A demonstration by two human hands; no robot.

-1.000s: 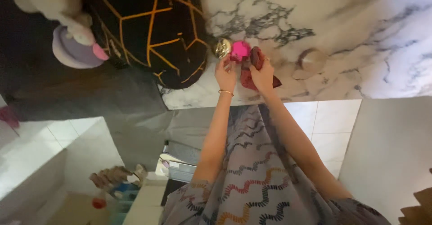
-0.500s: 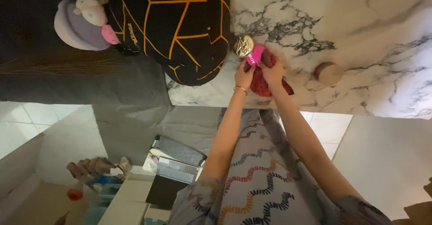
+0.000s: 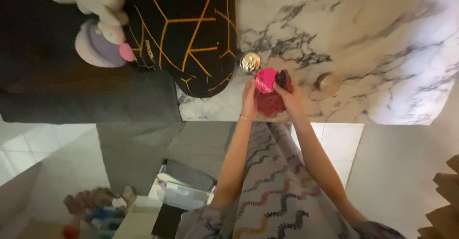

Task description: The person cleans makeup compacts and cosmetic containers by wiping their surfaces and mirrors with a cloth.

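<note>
- A white marble-patterned countertop with grey veins (image 3: 363, 33) fills the upper right of the view; its near edge runs straight across just beyond the person's wrists.
- The left hand (image 3: 248, 98) is curled around the side of a round bright-pink container (image 3: 266, 79), fingers pressed against it, a thin gold bangle on the wrist.
- The right hand (image 3: 291, 99) pinches a crumpled dark-red cloth (image 3: 271, 102) against the pink container; the cloth bunches beneath and beside the container, between the two hands.
- The pink container sits at the counter's near edge, held up between both hands; whether its base touches the marble cannot be told.
- A shiny gold-coloured round cap (image 3: 249, 62) lies on the marble just beyond the pink container, close to it but apart.
- A small pale round lidded jar (image 3: 329, 82) stands on the counter to the right of the hands, near them.
- A black bag with orange geometric lines (image 3: 184, 28) rests on the counter's left part, its rounded end near the gold cap.
- A white plush toy with a lilac hat (image 3: 100, 33) hangs against the bag's left side.
- Left of the counter lies a dark grey surface (image 3: 86, 95).
- Below, the floor is white tile (image 3: 339, 141), with a pale panel (image 3: 406, 172) to the right.
- At lower left a blurred heap of books and small objects (image 3: 177, 196) sits on the floor.
- The person wears a grey garment with multicoloured wavy lines (image 3: 272, 191).
</note>
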